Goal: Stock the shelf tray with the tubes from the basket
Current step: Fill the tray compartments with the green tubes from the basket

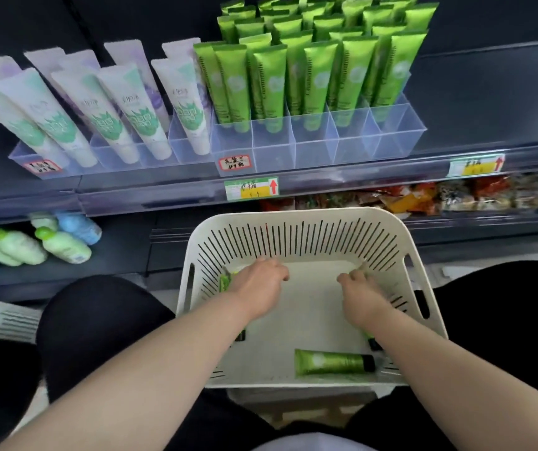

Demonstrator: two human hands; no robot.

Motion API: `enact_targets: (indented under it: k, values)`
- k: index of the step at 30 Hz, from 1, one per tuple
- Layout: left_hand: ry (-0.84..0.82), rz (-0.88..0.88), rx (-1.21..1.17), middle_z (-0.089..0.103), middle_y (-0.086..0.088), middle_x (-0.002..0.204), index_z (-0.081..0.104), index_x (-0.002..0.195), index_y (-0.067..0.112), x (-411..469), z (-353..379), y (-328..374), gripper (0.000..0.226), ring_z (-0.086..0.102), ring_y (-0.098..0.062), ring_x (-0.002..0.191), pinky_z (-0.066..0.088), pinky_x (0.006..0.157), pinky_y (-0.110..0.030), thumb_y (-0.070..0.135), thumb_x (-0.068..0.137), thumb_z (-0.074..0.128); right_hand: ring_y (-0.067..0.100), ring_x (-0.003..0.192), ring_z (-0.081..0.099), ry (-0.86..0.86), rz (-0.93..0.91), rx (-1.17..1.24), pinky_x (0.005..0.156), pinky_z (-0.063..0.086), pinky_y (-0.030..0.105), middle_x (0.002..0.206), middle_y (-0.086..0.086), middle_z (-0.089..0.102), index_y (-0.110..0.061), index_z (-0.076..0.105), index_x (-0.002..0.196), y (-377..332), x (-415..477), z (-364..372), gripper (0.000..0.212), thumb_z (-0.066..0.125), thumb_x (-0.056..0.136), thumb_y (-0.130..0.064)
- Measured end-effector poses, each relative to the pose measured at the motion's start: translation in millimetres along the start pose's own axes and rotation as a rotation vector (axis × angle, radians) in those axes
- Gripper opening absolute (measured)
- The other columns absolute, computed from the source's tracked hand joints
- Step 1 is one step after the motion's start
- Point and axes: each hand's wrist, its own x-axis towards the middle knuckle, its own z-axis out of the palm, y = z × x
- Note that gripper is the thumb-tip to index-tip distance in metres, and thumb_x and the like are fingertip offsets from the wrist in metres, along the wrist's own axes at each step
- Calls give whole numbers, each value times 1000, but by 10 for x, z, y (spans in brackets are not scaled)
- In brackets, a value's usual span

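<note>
Green tube (332,362) lies at the slotted basket's (293,213) near edge. The left hand (259,284) and right hand (360,291) each grip another tube by its side walls, forearms (170,353) partly hiding them. Beyond stands the clear shelf tray (316,148).

The dark shelf (488,118) bears a green-tube tray (313,151) beside a white-tube tray (114,161).

Plastic finishes
The clear shelf tray (316,148) is gleaming glossy; the white basket (293,213) is looking matt; the green tubes (269,78) are shining satin-smooth.
</note>
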Motion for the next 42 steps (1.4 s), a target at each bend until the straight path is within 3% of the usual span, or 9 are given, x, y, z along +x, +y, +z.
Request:
enact_targets:
  k: [3, 6, 9, 14, 21, 27, 32, 38, 42]
  values:
    - [-116, -14, -13, 51, 1, 132, 56, 126, 22, -1, 140, -4, 37, 41, -19, 124, 39, 100, -32, 9, 93, 45, 37, 130, 35, -147, 90, -16, 105, 38, 45, 147, 18, 22, -10, 27, 143, 43, 66, 126, 53, 39, 91, -11]
    - [-180, -20, -34, 51, 0, 133, 56, 126, 21, -38, 282, 11, 37, 42, -20, 124, 40, 101, -35, 9, 93, 45, 37, 136, 26, -179, 114, 32, 111, 26, 45, 150, 18, 18, -8, 24, 144, 50, 143, 143, 55, 39, 91, -13]
    - [-212, -32, -55, 52, -1, 133, 57, 127, 20, -101, 409, 17, 36, 43, -20, 123, 40, 100, -37, 9, 94, 45, 34, 138, 24, -189, 31, 49, 113, 20, 37, 151, 18, 20, -5, 27, 143, 27, 195, 159, 54, 43, 92, -13]
    - [-227, -69, -107, 52, -2, 132, 56, 128, 18, -250, 557, -15, 38, 44, -19, 122, 40, 101, -35, 6, 95, 44, 31, 137, 27, -348, -158, 21, 111, 29, 35, 156, 10, 15, -10, 37, 142, -141, 129, 394, 50, 48, 93, -16]
    - [-133, -124, -165, 53, -3, 131, 56, 128, 16, -300, 588, -121, 36, 46, -18, 120, 39, 99, -29, 4, 96, 45, 32, 132, 30, -26, -111, -51, 109, 33, 41, 145, 14, 31, -12, 36, 142, -39, 231, 260, 58, 45, 85, -3]
    - [-120, -155, -171, 54, -2, 131, 57, 127, 16, -292, 616, -166, 33, 47, -18, 120, 37, 95, -26, 9, 97, 45, 41, 128, 36, -156, 162, -33, 107, 34, 47, 144, 21, 25, -7, 12, 148, 19, 333, 289, 62, 38, 92, -12]
    - [-136, -165, -171, 54, -1, 130, 58, 126, 17, -273, 631, -148, 32, 47, -19, 119, 39, 95, -28, 10, 96, 45, 32, 123, 37, -109, -57, 60, 98, 41, 39, 141, 15, 29, -16, 14, 150, -7, 286, 380, 74, 49, 87, -2]
    - [-161, -169, -173, 53, -2, 131, 57, 126, 16, -282, 617, -153, 32, 46, -19, 121, 39, 99, -30, 10, 97, 45, 31, 114, 42, -85, -163, -133, 91, 44, 40, 132, 13, 36, -21, 11, 149, 9, 288, 415, 82, 54, 82, -3]
    - [-171, -192, -181, 53, -2, 131, 57, 127, 16, -269, 611, -163, 32, 47, -19, 121, 40, 100, -32, 10, 97, 45, 26, 104, 48, -58, -224, -121, 82, 44, 36, 117, 8, 49, -27, 35, 134, -28, 327, 316, 58, 51, 82, -6]
